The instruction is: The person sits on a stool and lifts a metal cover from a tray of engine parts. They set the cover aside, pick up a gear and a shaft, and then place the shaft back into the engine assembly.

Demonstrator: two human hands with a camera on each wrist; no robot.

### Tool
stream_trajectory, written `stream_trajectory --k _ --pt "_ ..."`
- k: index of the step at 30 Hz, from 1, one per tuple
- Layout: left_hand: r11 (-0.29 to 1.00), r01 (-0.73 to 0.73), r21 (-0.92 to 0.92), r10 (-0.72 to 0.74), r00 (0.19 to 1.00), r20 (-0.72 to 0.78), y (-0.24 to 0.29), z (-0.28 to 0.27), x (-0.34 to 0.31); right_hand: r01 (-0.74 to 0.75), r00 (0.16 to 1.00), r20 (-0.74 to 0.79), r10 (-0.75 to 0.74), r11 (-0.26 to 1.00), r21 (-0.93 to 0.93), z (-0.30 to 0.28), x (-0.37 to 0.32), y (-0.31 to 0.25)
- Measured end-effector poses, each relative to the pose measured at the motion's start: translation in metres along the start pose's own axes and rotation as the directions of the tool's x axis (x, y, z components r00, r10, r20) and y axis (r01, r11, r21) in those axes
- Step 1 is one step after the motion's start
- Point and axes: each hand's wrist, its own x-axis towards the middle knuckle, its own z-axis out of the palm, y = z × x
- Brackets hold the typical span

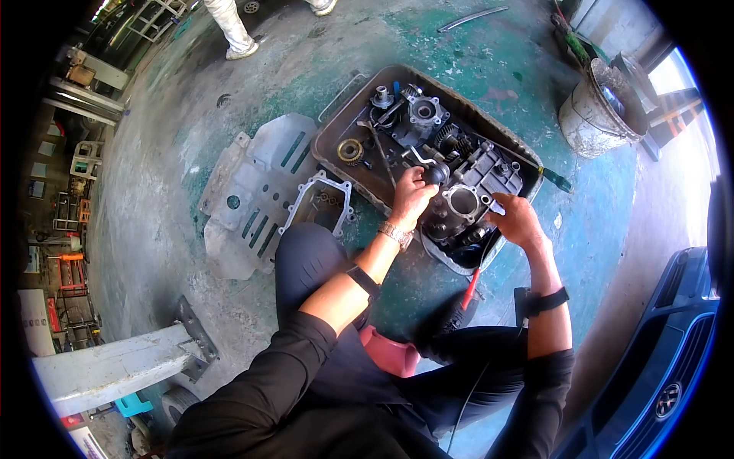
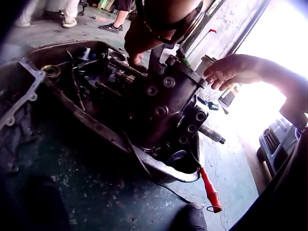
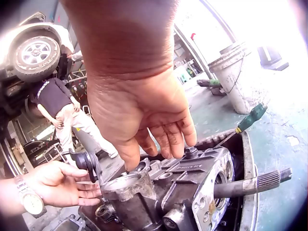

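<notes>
My left hand (image 1: pixel 411 200) grips a black, rounded part (image 1: pixel 437 173) with a bent metal rod, beside the open bore of a metal gearbox housing (image 1: pixel 493 170). In the right wrist view the thumb and fingers of that hand lie around the black part (image 3: pixel 86 162), close to the bore's rim. My right hand (image 3: pixel 144 110) hangs over the top of the housing (image 3: pixel 144 204), fingers loosely bent and pointing down, holding nothing. A splined shaft (image 3: pixel 260 183) sticks out of the housing's end. The housing lies in a deep, dirty metal tray (image 2: pixel 91 122).
A brass-coloured ring gear (image 1: pixel 351 151) and other gearbox parts lie in the tray. A green-handled tool (image 1: pixel 556 180) and a red-handled tool (image 1: pixel 471 289) rest at its edge. Left are a flat metal plate (image 1: pixel 264 164) and an open cover (image 1: pixel 345 187). A bucket (image 1: pixel 600 115) stands right.
</notes>
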Motion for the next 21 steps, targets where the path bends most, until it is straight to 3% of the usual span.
stream_trajectory --k 4,6,10,13,15,17,21 --pt "0.994 0.008 0.111 -0.006 1.000 -0.017 0.018 0.010 -0.009 0.011 1.000 -0.013 -0.011 1.000 0.001 -0.002 -0.003 0.000" --pt "0.999 0.004 -0.039 -0.002 0.999 0.048 0.036 0.018 -0.020 -0.041 0.999 -0.006 0.041 0.999 0.033 -0.004 -0.006 -0.001" --pt "0.993 -0.036 -0.108 0.048 0.993 0.106 0.052 0.017 -0.018 -0.165 0.986 0.009 0.165 0.986 -0.027 0.005 -0.008 0.035" --pt "0.976 -0.153 -0.156 0.175 0.975 0.139 0.070 0.017 -0.019 -0.188 0.980 -0.087 0.181 0.979 -0.074 0.018 -0.017 0.078" --pt "0.981 -0.048 -0.188 0.071 0.991 0.115 0.073 0.016 -0.019 -0.292 0.956 -0.052 0.288 0.949 -0.118 0.022 -0.025 0.093" --pt "0.988 -0.036 -0.148 0.043 0.998 0.042 0.071 0.016 -0.016 -0.331 0.943 -0.088 0.322 0.937 -0.116 0.031 -0.035 0.109" --pt "0.998 0.017 -0.060 -0.013 0.997 0.070 0.061 0.010 -0.005 -0.466 0.883 -0.128 0.452 0.877 -0.117 0.050 -0.045 0.146"
